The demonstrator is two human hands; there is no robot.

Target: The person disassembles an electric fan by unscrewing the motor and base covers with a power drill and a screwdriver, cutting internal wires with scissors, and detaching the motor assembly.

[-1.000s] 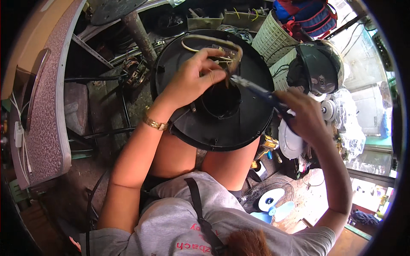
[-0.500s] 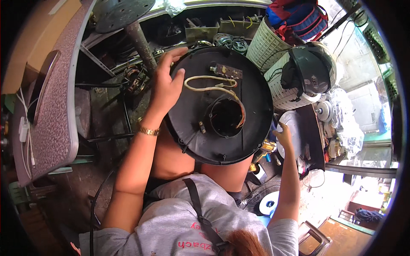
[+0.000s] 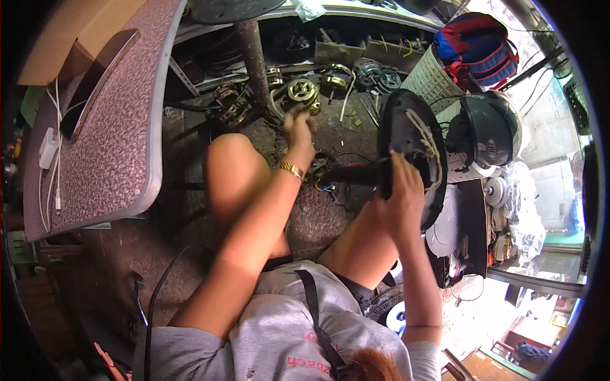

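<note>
On my right, a black round fan base [image 3: 395, 117] is tipped up nearly on edge, with a pale cable [image 3: 420, 127] along its hollow side. A dark tube [image 3: 352, 174] sticks out from its other side toward the left. My right hand [image 3: 403, 190] is closed on the base near its middle. Farther forward, my left hand [image 3: 298, 133] reaches down past my knee, fingers curled at the near edge of a brass-coloured fan motor [image 3: 302, 91]. The fingertips are partly hidden against the motor. Loose coloured wires [image 3: 326, 187] lie on the floor below the tube.
More motor parts [image 3: 333, 79] and coils [image 3: 232, 95] lie around a metal post [image 3: 253, 63]. A speckled table [image 3: 121, 146] stands at left. At right are a white basket [image 3: 432, 76] with a backpack [image 3: 476, 51], a black helmet [image 3: 486, 130] and a glass case [image 3: 546, 140].
The fan base, flat over my lap before, is now tipped up at the right in my right hand. My left hand has left its rim and moved to the motor on the floor, now uncovered.
</note>
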